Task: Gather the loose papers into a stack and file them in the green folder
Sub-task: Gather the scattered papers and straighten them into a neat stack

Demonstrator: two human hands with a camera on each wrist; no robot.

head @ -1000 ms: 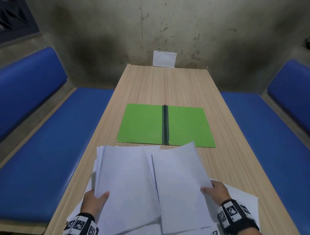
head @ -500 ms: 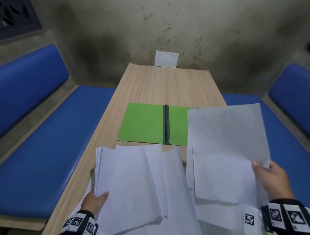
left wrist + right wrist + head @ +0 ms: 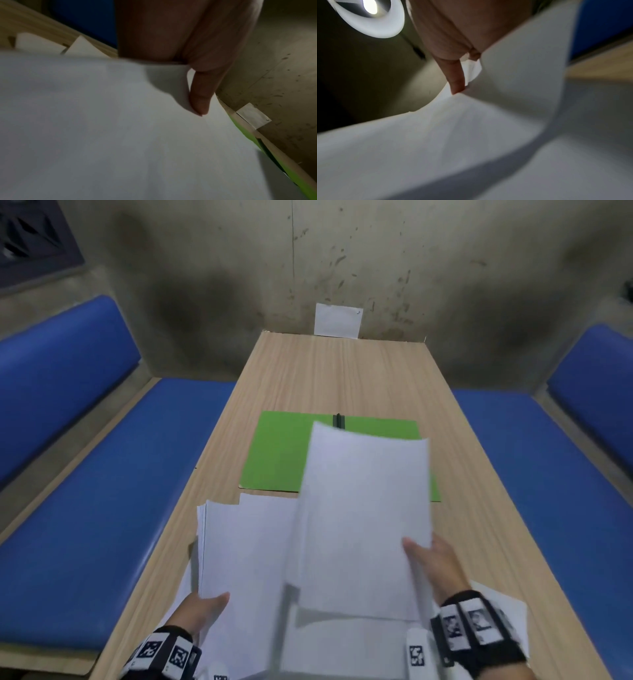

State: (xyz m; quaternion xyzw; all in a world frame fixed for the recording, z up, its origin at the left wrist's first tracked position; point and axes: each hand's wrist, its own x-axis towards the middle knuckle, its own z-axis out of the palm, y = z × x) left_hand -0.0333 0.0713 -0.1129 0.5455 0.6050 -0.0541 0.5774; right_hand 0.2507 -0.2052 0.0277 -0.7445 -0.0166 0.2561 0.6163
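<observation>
Loose white papers [image 3: 246, 559] lie on the long wooden desk [image 3: 342, 371], before the open green folder [image 3: 277, 453]; left hand [image 3: 198, 611] grips their stack, right hand [image 3: 435, 563] pinches one raised sheet [image 3: 363, 518], probably to add it.

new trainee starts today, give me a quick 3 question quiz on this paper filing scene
1. True or false: the green folder lies open on the table.
2. Which hand holds the lifted sheet? A) left hand B) right hand C) neither
3. Fill in: the left hand grips the near edge of the ____ of papers.

Key
1. True: both covers lie flat, with the dark spine between them.
2. B: the right hand pinches its edge, thumb on top.
3. Pile, still uneven, on the table in front of the folder.
</observation>
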